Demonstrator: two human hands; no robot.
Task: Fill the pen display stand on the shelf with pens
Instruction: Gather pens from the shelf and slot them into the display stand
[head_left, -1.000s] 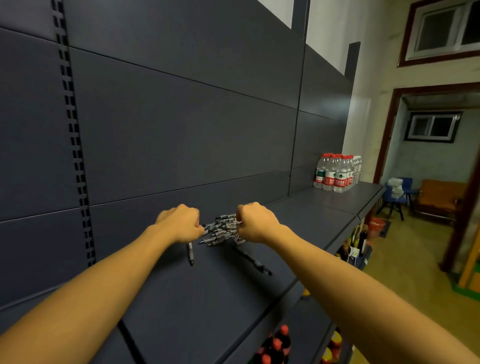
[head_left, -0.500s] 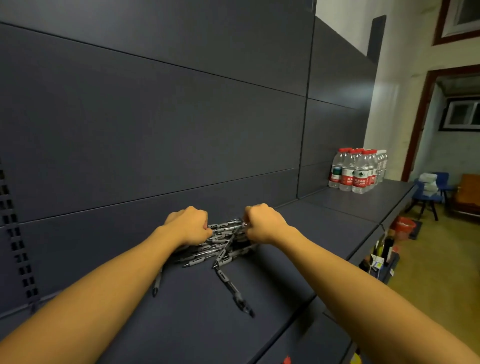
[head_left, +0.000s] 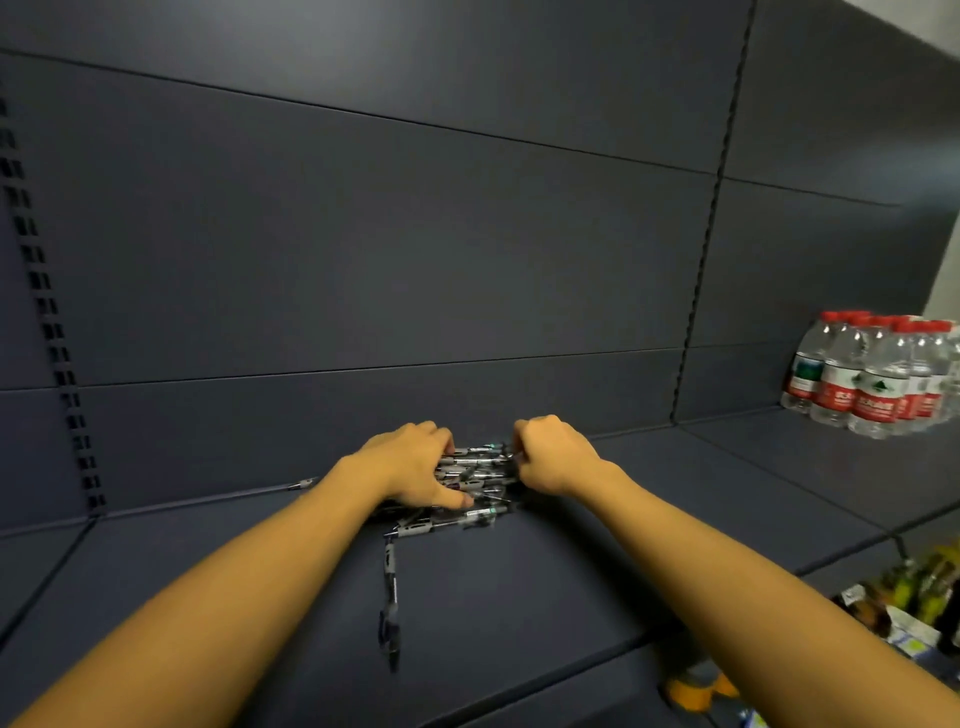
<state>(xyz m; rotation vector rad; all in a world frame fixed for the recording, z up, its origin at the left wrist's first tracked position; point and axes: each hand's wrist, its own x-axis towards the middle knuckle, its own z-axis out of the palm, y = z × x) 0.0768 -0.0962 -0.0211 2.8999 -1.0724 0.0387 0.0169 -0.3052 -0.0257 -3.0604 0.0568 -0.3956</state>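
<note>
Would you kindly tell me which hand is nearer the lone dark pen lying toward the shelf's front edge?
Left. The left hand sits just behind that lone dark pen; the right hand is farther right.

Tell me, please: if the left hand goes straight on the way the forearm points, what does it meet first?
The left hand already grips the bundle of pens, so these come first. Behind them, probably the dark back panel of the shelf, though depth is hard to judge.
</note>
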